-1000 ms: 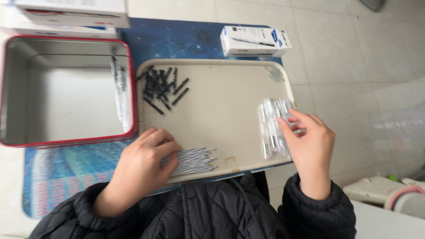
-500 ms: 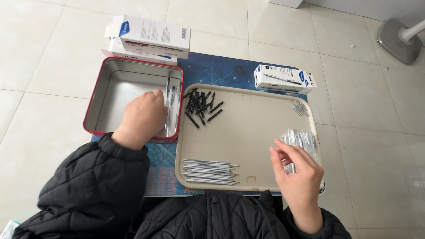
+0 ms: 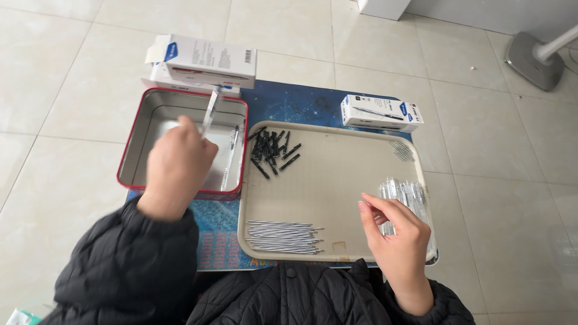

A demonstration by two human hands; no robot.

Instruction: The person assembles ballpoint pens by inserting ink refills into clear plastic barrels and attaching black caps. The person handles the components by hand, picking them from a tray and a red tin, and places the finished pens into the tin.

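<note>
My left hand (image 3: 176, 165) is over the red-rimmed metal tin (image 3: 139, 126) and holds a clear pen barrel (image 3: 209, 112) that points up and away. More clear barrels (image 3: 229, 157) lie inside the tin along its right wall. My right hand (image 3: 394, 232) rests on the beige tray (image 3: 337, 174), its fingers closed around a bundle of clear pen barrels (image 3: 406, 195) at the tray's right side. Thin metal refills (image 3: 283, 236) lie at the tray's near left, and black pen caps (image 3: 274, 149) lie at its far left.
A white and blue box (image 3: 205, 59) stands behind the tin, and a smaller pen box (image 3: 380, 112) sits behind the tray. A few small springs (image 3: 402, 150) lie at the tray's far right. A blue mat (image 3: 301, 102) lies underneath on a tiled floor. A fan base (image 3: 533, 51) stands far right.
My left hand left the metal refills, reached into the tin and now lifts a clear barrel out of it. The camera view has shifted back and right.
</note>
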